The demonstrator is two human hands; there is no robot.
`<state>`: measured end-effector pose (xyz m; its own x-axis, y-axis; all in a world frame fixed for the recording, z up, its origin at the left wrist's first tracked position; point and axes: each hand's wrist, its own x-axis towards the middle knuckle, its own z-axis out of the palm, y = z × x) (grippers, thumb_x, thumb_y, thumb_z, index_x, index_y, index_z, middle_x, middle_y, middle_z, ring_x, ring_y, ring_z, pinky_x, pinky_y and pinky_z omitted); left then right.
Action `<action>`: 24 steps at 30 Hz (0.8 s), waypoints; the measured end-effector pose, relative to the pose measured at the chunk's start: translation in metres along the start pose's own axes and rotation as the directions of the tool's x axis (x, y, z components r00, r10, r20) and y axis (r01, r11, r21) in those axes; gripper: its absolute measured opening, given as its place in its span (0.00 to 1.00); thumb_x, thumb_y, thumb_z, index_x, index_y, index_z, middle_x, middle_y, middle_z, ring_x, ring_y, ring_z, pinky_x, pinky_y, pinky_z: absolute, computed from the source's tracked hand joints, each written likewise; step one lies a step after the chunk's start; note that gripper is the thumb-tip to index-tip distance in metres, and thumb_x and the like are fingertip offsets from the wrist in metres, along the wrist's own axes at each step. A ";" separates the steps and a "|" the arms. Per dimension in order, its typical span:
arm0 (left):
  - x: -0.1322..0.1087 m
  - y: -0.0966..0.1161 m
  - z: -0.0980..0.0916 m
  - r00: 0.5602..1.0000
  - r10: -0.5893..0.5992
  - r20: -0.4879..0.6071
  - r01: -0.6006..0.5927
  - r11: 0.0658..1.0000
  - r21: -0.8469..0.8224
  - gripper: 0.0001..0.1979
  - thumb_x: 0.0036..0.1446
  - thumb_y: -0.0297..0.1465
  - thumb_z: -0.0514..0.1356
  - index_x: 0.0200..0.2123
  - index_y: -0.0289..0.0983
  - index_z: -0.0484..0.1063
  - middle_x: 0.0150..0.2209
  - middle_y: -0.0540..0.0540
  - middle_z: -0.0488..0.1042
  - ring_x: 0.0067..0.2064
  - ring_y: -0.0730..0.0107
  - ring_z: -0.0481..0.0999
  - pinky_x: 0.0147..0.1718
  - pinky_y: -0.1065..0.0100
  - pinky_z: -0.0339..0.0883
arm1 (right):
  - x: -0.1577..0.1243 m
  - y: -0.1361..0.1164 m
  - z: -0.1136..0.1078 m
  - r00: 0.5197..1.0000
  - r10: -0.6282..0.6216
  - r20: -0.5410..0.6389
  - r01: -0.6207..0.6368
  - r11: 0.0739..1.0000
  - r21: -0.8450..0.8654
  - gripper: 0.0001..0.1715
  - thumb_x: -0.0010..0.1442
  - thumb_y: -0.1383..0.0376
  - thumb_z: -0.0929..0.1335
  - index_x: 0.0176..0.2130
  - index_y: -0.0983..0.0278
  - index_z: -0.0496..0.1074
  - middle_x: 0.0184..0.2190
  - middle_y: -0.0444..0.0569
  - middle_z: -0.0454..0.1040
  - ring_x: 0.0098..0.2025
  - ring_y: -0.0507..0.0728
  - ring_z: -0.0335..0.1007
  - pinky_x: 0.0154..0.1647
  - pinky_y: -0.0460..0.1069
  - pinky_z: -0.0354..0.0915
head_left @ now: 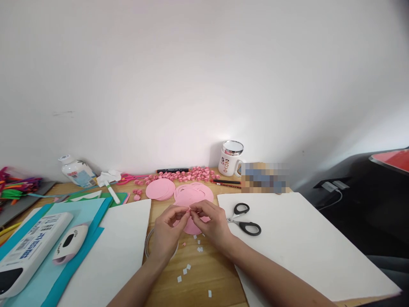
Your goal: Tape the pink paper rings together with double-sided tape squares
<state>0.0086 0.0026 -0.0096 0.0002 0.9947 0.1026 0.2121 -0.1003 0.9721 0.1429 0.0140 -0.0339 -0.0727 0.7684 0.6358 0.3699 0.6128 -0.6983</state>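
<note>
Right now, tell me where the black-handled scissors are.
In the head view, the black-handled scissors lie right of centre, on the large white sheet just to the right of the right hand.

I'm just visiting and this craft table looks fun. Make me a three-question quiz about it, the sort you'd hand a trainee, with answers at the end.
1. True or false: the black-handled scissors lie on the white sheet to the right of the right hand.

2. Which stands just to the right of the rolled pink pieces?
a) the white bottle
b) the white mug
c) the green-and-white marker

3. Fill in the colour: between the fingertips of the left hand and the right hand is a small ____ piece.

Key: 1. True. 2. b. 3. Pink.
</note>
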 end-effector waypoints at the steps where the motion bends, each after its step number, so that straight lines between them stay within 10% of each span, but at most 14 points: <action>1: 0.000 0.000 0.000 1.000 -0.001 -0.006 0.001 1.000 0.005 0.07 0.47 0.33 0.61 0.30 0.38 0.74 0.32 0.46 0.75 0.35 0.66 0.73 0.36 0.69 0.66 | 0.000 0.000 0.000 1.000 0.003 -0.006 -0.003 1.000 0.006 0.08 0.52 0.72 0.63 0.33 0.63 0.70 0.27 0.47 0.72 0.27 0.50 0.68 0.27 0.44 0.68; 24: 0.001 -0.003 0.000 0.994 0.074 -0.086 -0.069 0.996 0.056 0.09 0.46 0.34 0.61 0.31 0.36 0.74 0.31 0.46 0.75 0.34 0.68 0.74 0.33 0.71 0.68 | 0.001 -0.002 0.001 0.995 0.097 0.009 -0.097 0.993 0.069 0.07 0.52 0.71 0.64 0.29 0.63 0.71 0.25 0.46 0.73 0.26 0.50 0.68 0.27 0.44 0.67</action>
<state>0.0081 0.0035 -0.0127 -0.0681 0.9790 0.1920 0.2661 -0.1677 0.9493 0.1409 0.0138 -0.0322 -0.0446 0.8257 0.5623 0.3105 0.5464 -0.7778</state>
